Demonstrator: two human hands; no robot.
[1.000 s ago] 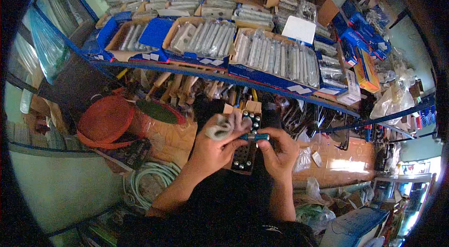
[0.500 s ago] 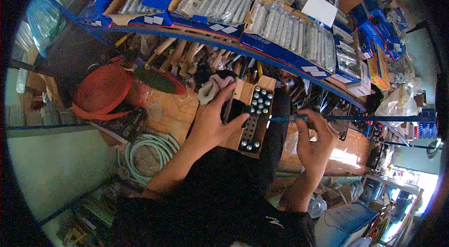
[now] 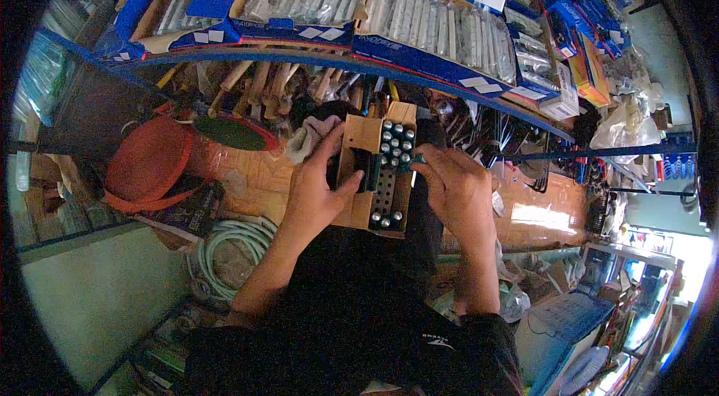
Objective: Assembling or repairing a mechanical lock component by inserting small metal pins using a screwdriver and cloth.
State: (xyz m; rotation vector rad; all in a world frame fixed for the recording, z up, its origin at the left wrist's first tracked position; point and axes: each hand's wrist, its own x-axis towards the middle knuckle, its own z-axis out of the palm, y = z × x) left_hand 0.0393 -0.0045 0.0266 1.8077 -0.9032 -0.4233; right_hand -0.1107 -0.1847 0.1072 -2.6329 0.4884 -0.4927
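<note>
A narrow open cardboard box (image 3: 363, 212) sits in front of my body, with a dark insert full of holes (image 3: 385, 190) inside. Several silver-capped thin tools (image 3: 395, 145) stand grouped in its far part, and a few more at its near end. My left hand (image 3: 318, 190) is closed round the box's left side, thumb over a dark edge. A grey-pink cloth (image 3: 309, 140) lies against its fingers; whether they grip it too is unclear. At the box's right edge, my right hand (image 3: 455, 182) pinches a slim teal tool (image 3: 416, 161), mostly hidden by the fingers.
A blue shelf edge (image 3: 322, 62) runs across above the hands, bearing blue boxes (image 3: 431, 51) of plastic-wrapped metal parts. To the left are a red basin (image 3: 146, 160) and a coiled pale green hose (image 3: 232, 257). Wooden handles (image 3: 258, 89) crowd below the shelf.
My right hand has moved left to the box with the teal tool, which earlier was held out to the right. The view has shifted slightly; my left hand stays at the box.
</note>
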